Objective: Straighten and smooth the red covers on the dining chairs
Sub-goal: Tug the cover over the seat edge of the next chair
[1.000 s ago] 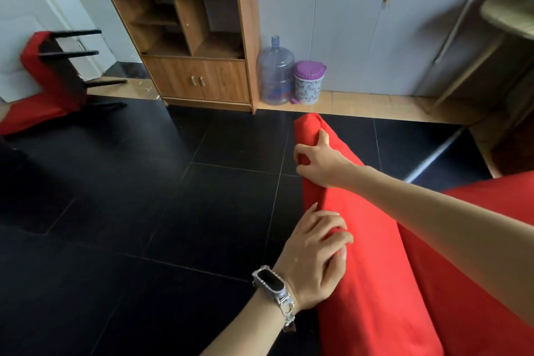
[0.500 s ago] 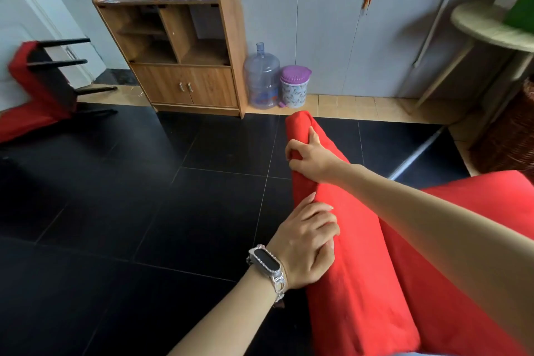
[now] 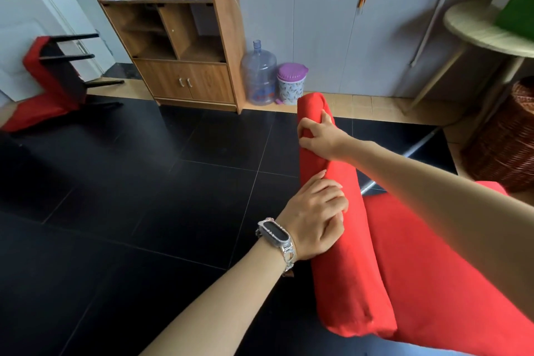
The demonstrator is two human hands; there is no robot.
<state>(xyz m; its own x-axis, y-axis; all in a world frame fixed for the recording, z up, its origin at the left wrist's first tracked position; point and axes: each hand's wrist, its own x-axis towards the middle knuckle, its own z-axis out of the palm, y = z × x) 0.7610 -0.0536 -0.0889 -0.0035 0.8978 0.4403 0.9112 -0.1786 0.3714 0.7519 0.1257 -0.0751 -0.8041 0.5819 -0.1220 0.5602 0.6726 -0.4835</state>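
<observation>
A chair in a red cover (image 3: 355, 263) fills the lower right, its backrest top running away from me and its seat to the right. My right hand (image 3: 319, 136) pinches the red fabric near the far end of the backrest. My left hand (image 3: 315, 217), with a watch on the wrist, grips the cover at the backrest's left edge, closer to me. A second chair with a red cover (image 3: 49, 81) lies tipped over on the floor at the far left, its black legs pointing right.
A wooden cabinet (image 3: 185, 46) stands against the back wall, with a water jug (image 3: 259, 74) and a purple-lidded bin (image 3: 291, 82) beside it. A round table (image 3: 488, 35) and a wicker basket (image 3: 508, 139) are at the right. The floor is black tile (image 3: 130, 196).
Both hands have shifted a little along the backrest while keeping hold of the red cover. The camera view has tilted up and moved slightly.
</observation>
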